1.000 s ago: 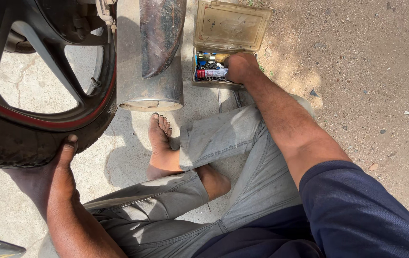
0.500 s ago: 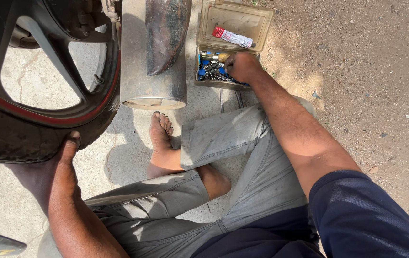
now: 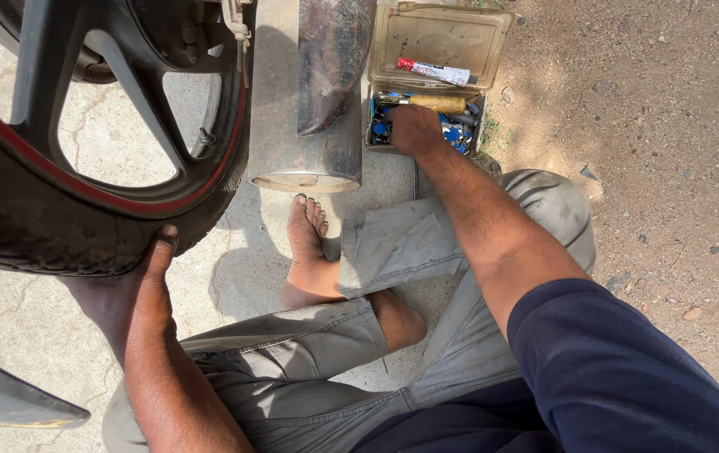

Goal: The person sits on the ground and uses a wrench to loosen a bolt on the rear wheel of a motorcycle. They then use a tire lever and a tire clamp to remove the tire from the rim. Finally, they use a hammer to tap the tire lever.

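— Reaching deeper now, the right hand has sunk into the open box at the far right; whether its fingers grip anything, I cannot tell.

— And the left hand?

— Spread open, pressed under the tyre, near left. Best keep the wheel steady and pick among the small blue parts by feel, below the tube.

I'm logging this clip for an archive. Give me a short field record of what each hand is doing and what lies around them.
left hand: pressed against the underside of the black tyre
right hand: reaching into the open box, among small blue parts
box lid: holds a small tube
beside box: metal exhaust pipe
ground: concrete, bare foot resting on it
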